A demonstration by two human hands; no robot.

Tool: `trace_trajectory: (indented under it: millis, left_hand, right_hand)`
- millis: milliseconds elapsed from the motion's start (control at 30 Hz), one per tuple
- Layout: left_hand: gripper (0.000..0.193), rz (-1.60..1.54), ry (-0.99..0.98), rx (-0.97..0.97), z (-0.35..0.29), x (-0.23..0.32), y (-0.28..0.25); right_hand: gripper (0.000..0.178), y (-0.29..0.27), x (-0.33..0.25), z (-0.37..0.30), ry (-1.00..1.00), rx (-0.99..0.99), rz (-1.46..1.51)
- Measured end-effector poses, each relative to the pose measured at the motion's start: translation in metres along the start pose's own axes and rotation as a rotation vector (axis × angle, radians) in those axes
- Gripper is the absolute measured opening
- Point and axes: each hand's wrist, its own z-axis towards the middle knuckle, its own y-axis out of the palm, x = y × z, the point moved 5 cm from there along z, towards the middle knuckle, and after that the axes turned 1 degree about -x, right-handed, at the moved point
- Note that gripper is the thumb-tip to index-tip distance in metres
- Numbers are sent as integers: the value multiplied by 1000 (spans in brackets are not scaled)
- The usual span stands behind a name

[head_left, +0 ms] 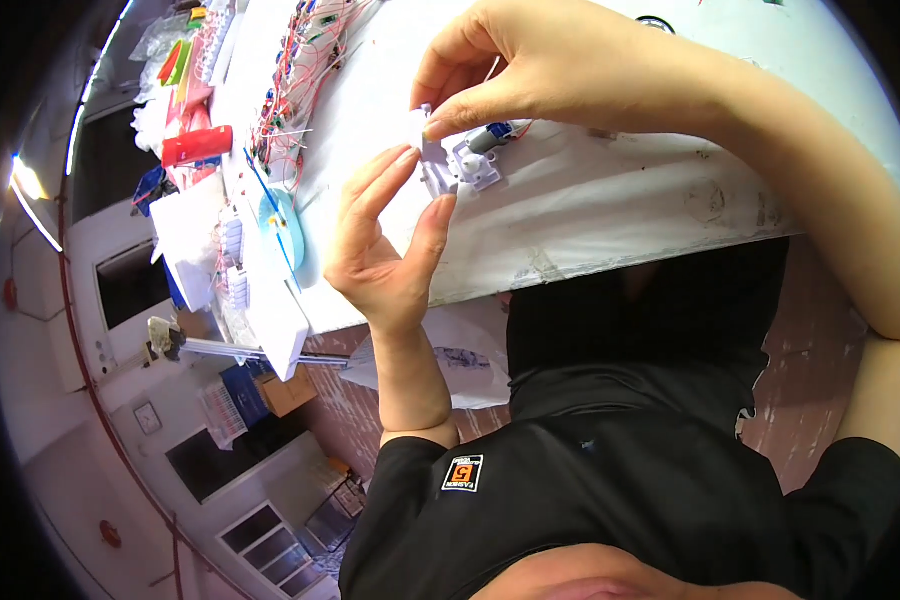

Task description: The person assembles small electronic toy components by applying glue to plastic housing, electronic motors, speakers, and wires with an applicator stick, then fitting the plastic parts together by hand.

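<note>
A white-covered table [610,195] fills the upper part of the view, its near edge running just in front of the person's lap. On its left side lies a long cluster of red wires [292,90] with small coloured parts, stretching away from the person. The right hand [525,75] comes in from the right, palm down, fingers curled; its thumb and forefinger are closed in a pinch on the upper end of a white plastic piece. The left hand [385,245] rises from below, half open, thumb and fingertips parted in a C around the lower part of that piece; whether they press on it cannot be told. Well to the left are a turquoise dish [290,220], with a thin blue stick [253,167] across it, and a red roll [197,147].

The white plastic piece [433,160] sits between the two hands, over the table near its front edge. It is narrow, its long axis running nearly away from the person, the far end leaning slightly left and the near end pointing toward the left thumb. Just right of it is a white bracket [482,176]; whether the two are joined cannot be made out. By the bracket's far side a small grey motor [484,140] lies slantwise, its blue end pointing right and away.
</note>
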Motion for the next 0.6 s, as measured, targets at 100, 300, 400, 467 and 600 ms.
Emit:
trace_trajectory:
  millis: [100,300,400,467,600]
  left_hand:
    - [42,-86,-78,13,-3,-8,4]
    - [38,-98,-182,7,-13,-21,-8]
    - [37,-136,-149,38,-3,-23,7]
    - [38,-100,-140,33,-2,-23,10]
    - [39,19,2,-28,-5,-15,5]
  right_hand:
    - [49,-17,-39,-17,115,103,-374]
    - [33,-13,-31,-9,-149,334,-477]
    - [31,-18,-24,-19,-208,269,-697]
    - [29,-14,-23,-19,-370,280,-870]
    - [28,-12,-18,-14,-362,311,-815]
